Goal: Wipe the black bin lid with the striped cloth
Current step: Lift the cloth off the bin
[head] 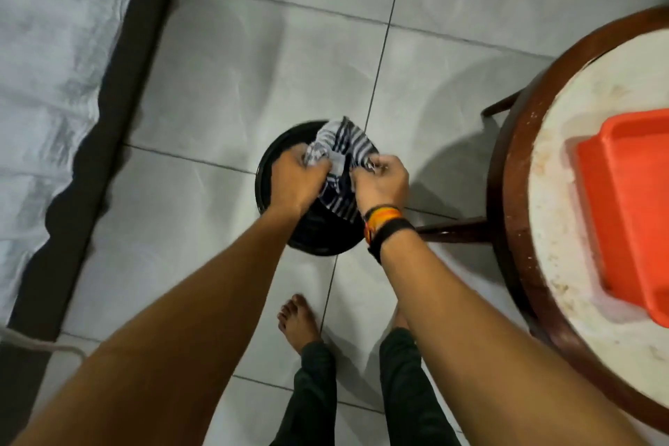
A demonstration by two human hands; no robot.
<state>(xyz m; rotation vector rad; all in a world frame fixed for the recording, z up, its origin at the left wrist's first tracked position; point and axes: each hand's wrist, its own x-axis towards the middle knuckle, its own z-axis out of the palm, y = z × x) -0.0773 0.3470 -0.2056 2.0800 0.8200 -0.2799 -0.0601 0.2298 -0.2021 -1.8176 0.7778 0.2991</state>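
Observation:
A round black bin lid point(269, 170) sits on a bin standing on the grey tiled floor, straight below me. Bunched over it is the striped cloth point(342, 145), white with dark stripes. My left hand point(295, 179) grips the cloth's left part, and my right hand point(382, 179) grips its right part, with the fabric held between them above the lid. Whether the cloth touches the lid is hidden by my hands. Bands circle my right wrist.
A round table point(514, 192) with a dark wooden rim and pale top stands close on the right, holding an orange tray point(630, 206); its legs reach toward the bin. A bed with a white sheet point(47, 65) runs along the left. My bare foot point(298, 319) is just behind the bin.

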